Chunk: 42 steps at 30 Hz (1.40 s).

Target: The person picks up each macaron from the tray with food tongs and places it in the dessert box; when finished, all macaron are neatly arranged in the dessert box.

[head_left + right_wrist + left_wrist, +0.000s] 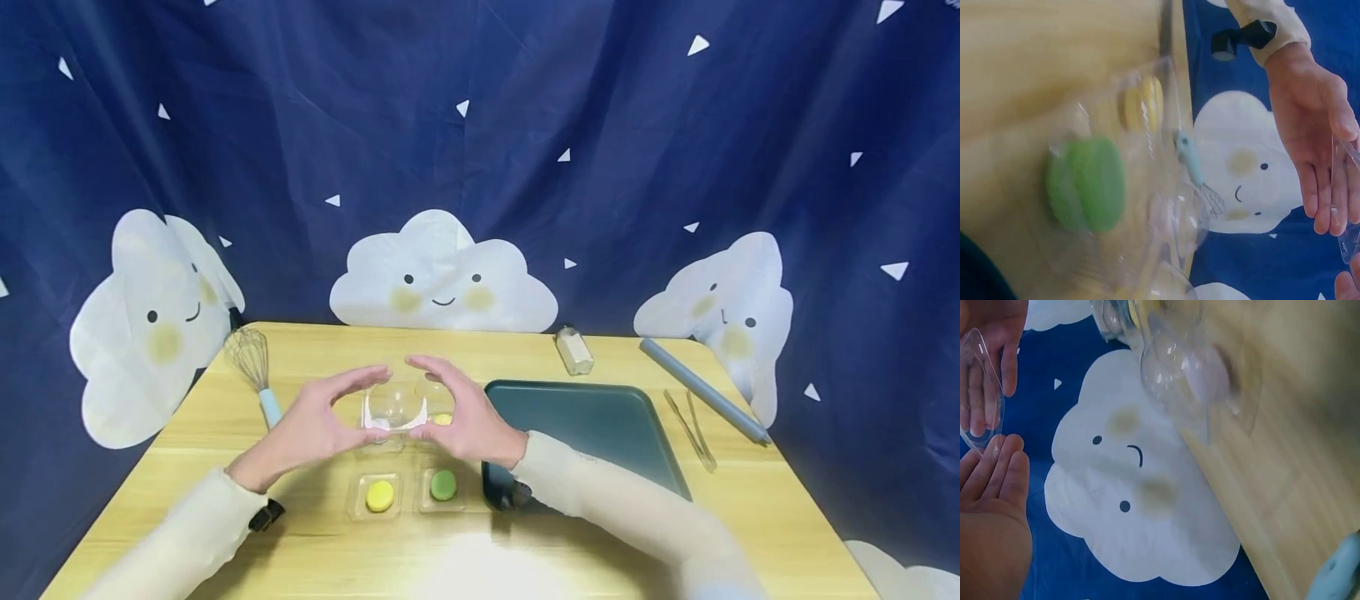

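A clear domed plastic lid (pixel 395 406) is held up between both hands over the table. My left hand (pixel 318 421) grips its left side, thumb below and fingers above. On the opposite side, my right hand (pixel 472 417) grips it in the same way. Underneath and nearer to me are several clear square trays, each with a macaron. The front pair hold a yellow macaron (pixel 379 496) and a green macaron (pixel 443 485). Behind them, partly covered by the lid and my right hand, are a pale macaron (pixel 1207 375) and another yellow macaron (pixel 1152 103).
A dark baking tray (pixel 592 417) lies under my right forearm. Metal tongs (pixel 697 437) and a grey-blue rod (pixel 705 390) are at the right. A small jar (pixel 575 351) is at the back, and a whisk (pixel 251 358) with a light blue handle lies left.
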### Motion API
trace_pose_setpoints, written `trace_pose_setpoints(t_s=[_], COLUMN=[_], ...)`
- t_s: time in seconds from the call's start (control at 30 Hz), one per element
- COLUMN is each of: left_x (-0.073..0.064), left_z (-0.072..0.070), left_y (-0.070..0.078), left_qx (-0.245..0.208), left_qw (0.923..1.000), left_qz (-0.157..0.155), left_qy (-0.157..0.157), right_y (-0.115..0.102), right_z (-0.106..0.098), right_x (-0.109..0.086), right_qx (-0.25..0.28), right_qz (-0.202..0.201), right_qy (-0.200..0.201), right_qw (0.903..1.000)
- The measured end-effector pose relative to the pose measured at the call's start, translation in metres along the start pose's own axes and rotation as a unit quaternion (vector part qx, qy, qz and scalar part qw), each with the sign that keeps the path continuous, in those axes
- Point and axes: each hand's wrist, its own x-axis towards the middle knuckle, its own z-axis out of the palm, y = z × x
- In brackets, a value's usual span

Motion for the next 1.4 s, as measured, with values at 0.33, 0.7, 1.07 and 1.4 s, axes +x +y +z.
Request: trace_pose_setpoints(t_s=[0.33,0.7,1.07,1.4], left_x=[-0.033,-0.058,-0.075,-0.084], left_z=[0.011,0.017,0.022,0.032], left_y=[0.001,-0.009,-0.012,-0.015], left_qx=[-0.022,0.041,0.08,0.108], left_qw=[0.9996,0.9983,0.9938,0.9898], left_qz=[-0.016,-0.023,-0.037,-0.033], left_qy=[0.011,-0.036,-0.067,-0.087], right_y=[-0.008,-0.016,-0.017,-0.014], right_z=[0.018,0.039,0.052,0.059], right_x=[-0.02,-0.033,-0.039,-0.045], right_qx=[-0.019,-0.078,-0.138,-0.214], right_qz=[0.019,0.053,0.044,-0.04], right_qy=[-0.043,-0.115,-0.203,-0.214], right_qw=[0.9987,0.9888,0.9684,0.9523])
